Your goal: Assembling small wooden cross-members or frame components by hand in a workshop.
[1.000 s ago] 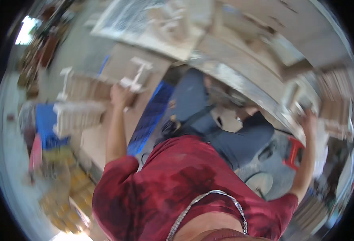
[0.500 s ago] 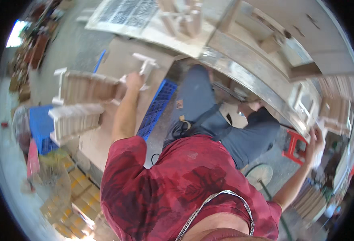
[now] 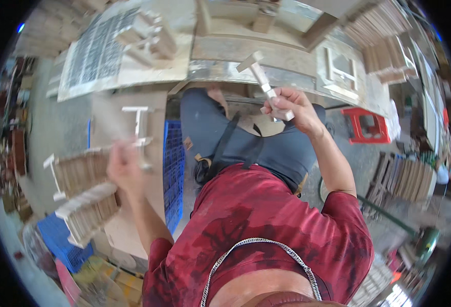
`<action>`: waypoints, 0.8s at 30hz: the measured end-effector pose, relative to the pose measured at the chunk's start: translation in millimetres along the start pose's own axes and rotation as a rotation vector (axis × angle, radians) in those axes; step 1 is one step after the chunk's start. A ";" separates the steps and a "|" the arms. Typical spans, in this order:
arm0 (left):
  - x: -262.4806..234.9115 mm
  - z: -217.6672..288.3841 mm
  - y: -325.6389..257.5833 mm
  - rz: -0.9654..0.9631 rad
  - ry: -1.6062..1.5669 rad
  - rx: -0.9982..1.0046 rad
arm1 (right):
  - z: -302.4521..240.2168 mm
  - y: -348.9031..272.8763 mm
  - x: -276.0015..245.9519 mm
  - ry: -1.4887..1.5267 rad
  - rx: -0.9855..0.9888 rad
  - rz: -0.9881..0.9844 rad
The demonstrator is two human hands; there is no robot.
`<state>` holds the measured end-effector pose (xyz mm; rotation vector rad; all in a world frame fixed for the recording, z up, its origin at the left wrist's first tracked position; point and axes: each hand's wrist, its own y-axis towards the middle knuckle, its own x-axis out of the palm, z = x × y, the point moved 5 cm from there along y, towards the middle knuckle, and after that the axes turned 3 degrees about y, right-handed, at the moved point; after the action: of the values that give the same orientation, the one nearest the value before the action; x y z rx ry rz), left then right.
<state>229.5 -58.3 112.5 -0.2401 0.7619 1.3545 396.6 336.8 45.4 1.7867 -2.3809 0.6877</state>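
My right hand point(image 3: 293, 106) is raised over my lap and shut on a pale T-shaped wooden stick point(image 3: 260, 74) that points up toward the workbench edge point(image 3: 225, 66). My left hand point(image 3: 125, 166) is blurred, out to the left over a brown board point(image 3: 110, 110). Its fingers close on the lower end of a thin white wooden frame piece point(image 3: 137, 125). Just left of that hand lie two bundles of wooden slats with white end rails point(image 3: 82, 174). My red shirt and dark trousers fill the middle.
A blue plastic crate point(image 3: 173, 169) stands between the board and my legs. A red stool point(image 3: 366, 125) is on the floor to the right, with stacked wooden frames point(image 3: 402, 179) beyond it. A blue bin point(image 3: 57, 240) sits at lower left. More frames lie on the bench.
My right hand has swung in from the far right to in front of me, now holding the T-shaped stick. My left hand stays at the white frame piece on the board; the view has tilted.
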 end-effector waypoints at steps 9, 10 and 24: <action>141.8 103.0 -21.0 -0.649 -0.244 0.292 | 25.9 -5.4 43.1 -0.365 0.008 -0.057; 150.2 101.8 -17.9 -0.735 -0.272 0.192 | 27.3 -6.3 39.9 -0.335 -0.053 -0.052; 213.7 95.3 -3.0 -1.078 -0.529 0.033 | 25.7 -19.5 19.2 -0.187 -0.136 -0.054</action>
<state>270.6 163.6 50.6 -0.2027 0.1240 0.3344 413.7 305.3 34.6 1.9259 -2.4157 0.3569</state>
